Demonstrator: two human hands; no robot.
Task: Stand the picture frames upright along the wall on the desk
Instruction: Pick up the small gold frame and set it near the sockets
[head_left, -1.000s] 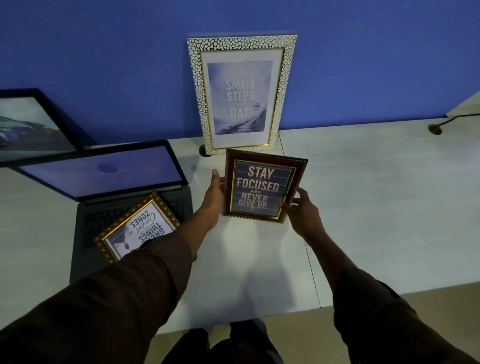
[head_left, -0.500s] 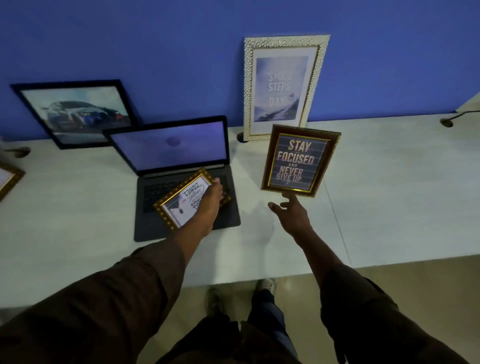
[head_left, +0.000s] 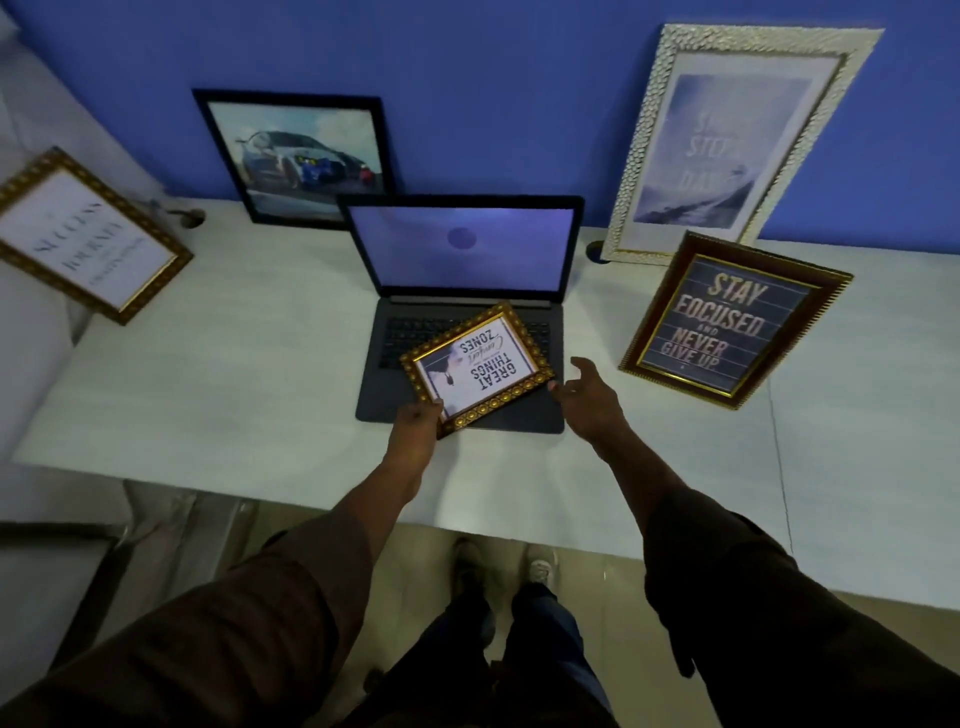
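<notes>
A small gold frame (head_left: 478, 366) reading "Great things... zones" lies upside down over the laptop keyboard. My left hand (head_left: 418, 423) grips its near left corner. My right hand (head_left: 589, 397) hovers open by its right corner, fingers spread, holding nothing. A brown frame (head_left: 727, 322) reading "Stay focused and never give up" stands tilted on the desk at right, apart from the wall. Behind it a white pebbled frame (head_left: 727, 145) leans on the blue wall. A black frame with a car photo (head_left: 298, 156) leans on the wall behind the laptop. A gold "Success" frame (head_left: 83, 234) sits at far left.
An open grey laptop (head_left: 462, 291) sits mid-desk with its screen lit. The white desk (head_left: 234, 374) runs along the blue wall; two cable holes sit near the wall. The desk's front edge is close to my legs and shoes on the tiled floor.
Both hands let go of the brown frame, which now stands alone at right. My left hand moved to the gold frame on the laptop and gripped it; my right hand followed. The camera pulled back and left.
</notes>
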